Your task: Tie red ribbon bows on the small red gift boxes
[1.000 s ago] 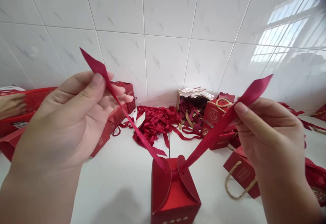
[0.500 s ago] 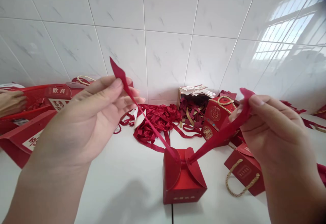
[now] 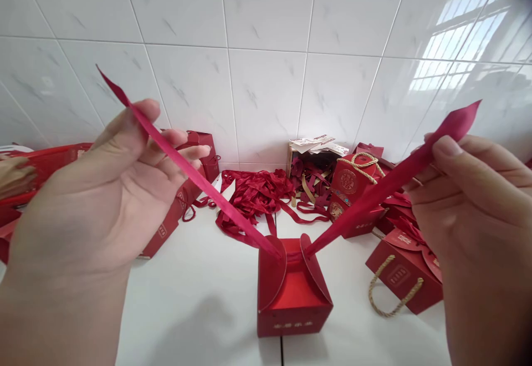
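Two ends of a red ribbon [image 3: 369, 197] are pinched in the head view, one by the left hand [image 3: 93, 188], its other fingers [image 3: 195, 153] spread, one by the right hand [image 3: 477, 199]. Below and between them, the ribbon runs through the curved flaps [image 3: 272, 280] of a small red box [image 3: 296, 291]. White tabletop [image 3: 349, 280] shows along the box's left and right edges; a ribbon pile [image 3: 260, 194] lies behind it, a rope-handled box [image 3: 409, 274] to its right.

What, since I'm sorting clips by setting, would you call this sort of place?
Probably a packaging work area, perhaps a small workshop, though a home can't be ruled out: a white table bears several red boxes and a heap of loose red ribbon, and another person's hand shows at far left.
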`<action>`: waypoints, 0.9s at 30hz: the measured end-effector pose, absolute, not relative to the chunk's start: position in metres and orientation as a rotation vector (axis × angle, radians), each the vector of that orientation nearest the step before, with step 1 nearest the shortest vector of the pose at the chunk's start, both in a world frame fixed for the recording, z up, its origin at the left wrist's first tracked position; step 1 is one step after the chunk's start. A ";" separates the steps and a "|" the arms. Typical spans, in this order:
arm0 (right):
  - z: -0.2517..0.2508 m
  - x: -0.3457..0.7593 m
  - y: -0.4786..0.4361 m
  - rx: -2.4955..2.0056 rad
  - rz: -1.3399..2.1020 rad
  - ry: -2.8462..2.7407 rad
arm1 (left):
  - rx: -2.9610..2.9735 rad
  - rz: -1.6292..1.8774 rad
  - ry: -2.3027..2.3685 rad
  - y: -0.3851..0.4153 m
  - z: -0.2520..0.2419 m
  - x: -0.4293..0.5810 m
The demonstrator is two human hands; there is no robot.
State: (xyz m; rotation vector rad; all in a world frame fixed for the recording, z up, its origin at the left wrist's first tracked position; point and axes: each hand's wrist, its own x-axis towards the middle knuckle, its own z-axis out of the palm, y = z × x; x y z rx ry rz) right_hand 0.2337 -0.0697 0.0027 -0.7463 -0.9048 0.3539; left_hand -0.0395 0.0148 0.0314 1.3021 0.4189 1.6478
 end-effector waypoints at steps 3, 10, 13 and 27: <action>0.003 0.236 -0.068 -0.765 0.371 -0.913 | 1.266 1.648 0.397 0.016 0.032 -0.041; 0.005 0.232 -0.067 -0.700 0.411 -0.918 | 1.164 1.604 0.390 0.012 0.035 -0.033; 0.005 0.235 -0.067 -0.715 0.377 -0.917 | 1.146 1.618 0.399 0.011 0.036 -0.029; -0.007 0.222 -0.057 -0.791 0.768 -1.160 | 1.220 1.237 0.423 0.006 0.022 -0.013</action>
